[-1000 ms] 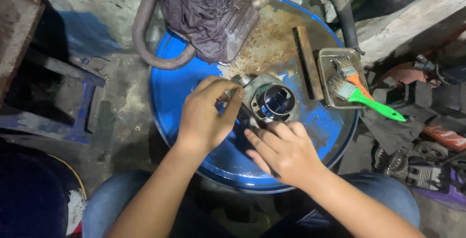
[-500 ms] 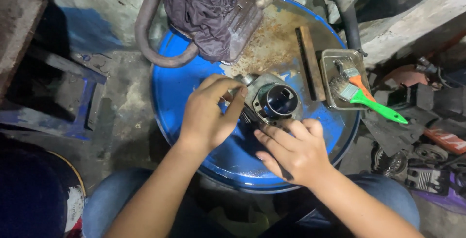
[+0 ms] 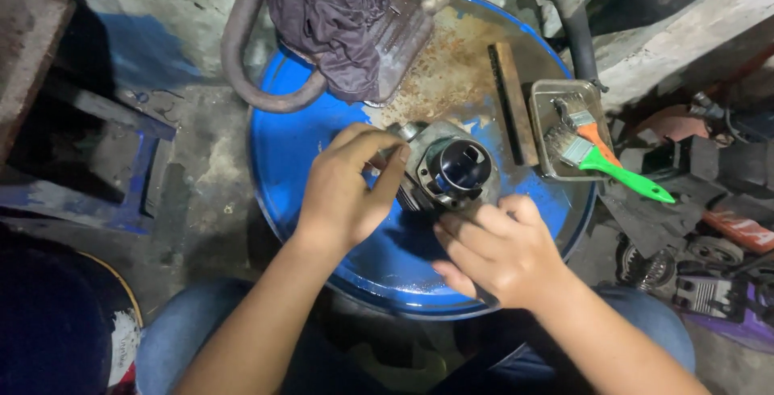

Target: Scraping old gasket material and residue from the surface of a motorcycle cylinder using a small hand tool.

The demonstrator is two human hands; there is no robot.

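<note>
Engine cylinder [image 3: 451,173] sits upright mid-drum [image 3: 322,169]; left hand [image 3: 347,193] at nine o'clock, fingers pinched on its edge, right hand [image 3: 500,250] at five o'clock, fingers curled loosely. Bore looks bare.

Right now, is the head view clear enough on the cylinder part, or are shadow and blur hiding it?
Head view: the metal cylinder part is sharp and evenly lit, its bore dark; the left hand shadows the blue drum lid beneath; the right hand looks slightly soft; frame corners are dim.

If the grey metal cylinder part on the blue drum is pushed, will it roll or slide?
The grey metal cylinder part stands bore-up on the blue drum lid, so it would probably slide, not roll. It looks solid metal, likely heavy and stiff. The left hand touches its side.
</note>
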